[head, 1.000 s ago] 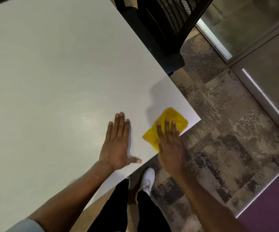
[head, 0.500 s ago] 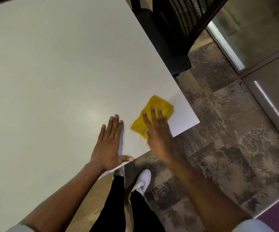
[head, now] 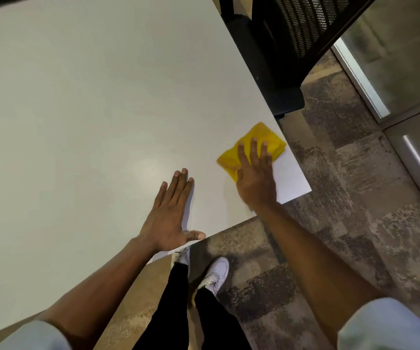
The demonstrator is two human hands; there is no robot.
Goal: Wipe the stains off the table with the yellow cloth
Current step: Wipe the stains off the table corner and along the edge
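A crumpled yellow cloth [head: 267, 140] lies on the white table [head: 90, 109] close to its right edge, a short way from the near right corner. My right hand [head: 255, 178] presses flat on the cloth with the fingers spread over it, covering its near part. My left hand [head: 171, 215] rests flat on the bare tabletop to the left of the cloth, fingers together, thumb out along the front edge, holding nothing. I see no distinct stains on the table surface.
A black mesh office chair [head: 287, 46] stands against the table's right edge, just beyond the cloth. Patterned grey carpet [head: 355, 198] lies to the right. My legs and white shoes [head: 214, 274] stand below the table's front edge.
My right hand has slid the cloth away from the near corner, up along the table's right edge toward the chair. My left hand stays planted on the table.
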